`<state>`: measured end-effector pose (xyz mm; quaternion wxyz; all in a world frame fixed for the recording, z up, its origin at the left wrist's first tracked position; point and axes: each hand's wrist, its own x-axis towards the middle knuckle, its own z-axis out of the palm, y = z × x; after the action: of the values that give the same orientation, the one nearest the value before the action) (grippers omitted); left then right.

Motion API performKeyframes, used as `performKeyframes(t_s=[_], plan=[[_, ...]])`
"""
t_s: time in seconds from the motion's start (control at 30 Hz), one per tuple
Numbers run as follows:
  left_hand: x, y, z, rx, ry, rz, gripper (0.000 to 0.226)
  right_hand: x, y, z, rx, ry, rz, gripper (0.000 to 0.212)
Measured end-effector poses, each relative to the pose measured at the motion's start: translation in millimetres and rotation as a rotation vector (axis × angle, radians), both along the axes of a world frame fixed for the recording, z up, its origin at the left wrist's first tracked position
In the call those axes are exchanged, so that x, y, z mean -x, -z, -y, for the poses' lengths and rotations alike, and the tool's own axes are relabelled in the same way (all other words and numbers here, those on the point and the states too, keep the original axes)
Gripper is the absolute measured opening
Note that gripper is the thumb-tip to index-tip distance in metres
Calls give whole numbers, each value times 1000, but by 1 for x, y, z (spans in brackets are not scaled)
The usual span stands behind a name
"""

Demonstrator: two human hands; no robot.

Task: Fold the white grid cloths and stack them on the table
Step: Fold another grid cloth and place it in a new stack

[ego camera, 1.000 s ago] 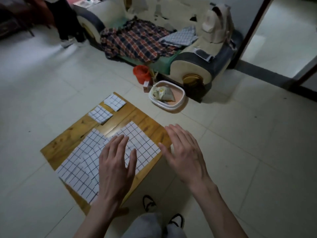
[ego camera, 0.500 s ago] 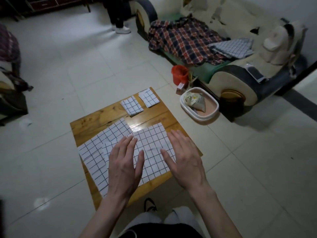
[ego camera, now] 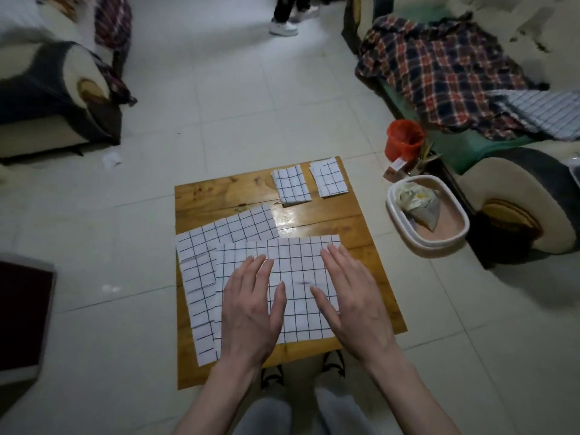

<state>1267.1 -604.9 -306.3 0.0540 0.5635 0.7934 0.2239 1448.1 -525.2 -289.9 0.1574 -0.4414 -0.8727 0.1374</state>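
A low wooden table (ego camera: 361, 221) holds several white grid cloths. The top flat cloth (ego camera: 295, 262) lies spread at the near side, overlapping another flat cloth (ego camera: 219, 237) that sticks out to the left. My left hand (ego camera: 251, 312) and my right hand (ego camera: 354, 299) rest palm down on the top cloth, fingers spread, gripping nothing. Two small folded cloths sit side by side at the table's far edge: one (ego camera: 292, 185) left, the other (ego camera: 329, 178) right.
A white oval basket (ego camera: 452, 243) with a bag in it stands on the floor right of the table, by a red bucket (ego camera: 405, 138). Sofas flank the room, the right one draped with a plaid cloth (ego camera: 439, 73). A person's feet (ego camera: 284, 26) stand at the back.
The view has swung so the table now lies square in front of me. My right hand has moved from beyond the table's edge onto the top cloth; both hands now lie flat on it.
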Motion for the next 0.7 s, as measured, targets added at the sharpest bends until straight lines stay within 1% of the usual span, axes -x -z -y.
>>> performKeyframes(t_s=[0.13,0.27,0.47,0.7], plan=[[-5,25,-16,20,-90,-8,52,-4,29,-28,26,-101,27,64],[-10,65,-21,42,-181,-25,51,-1,73,-48,58,-196,69,64],[-20,150,-22,83,-289,36,48,5,157,-71,67,-281,118,64],[-38,255,-19,172,-308,99,49,15,262,-83,115,-379,214,64]])
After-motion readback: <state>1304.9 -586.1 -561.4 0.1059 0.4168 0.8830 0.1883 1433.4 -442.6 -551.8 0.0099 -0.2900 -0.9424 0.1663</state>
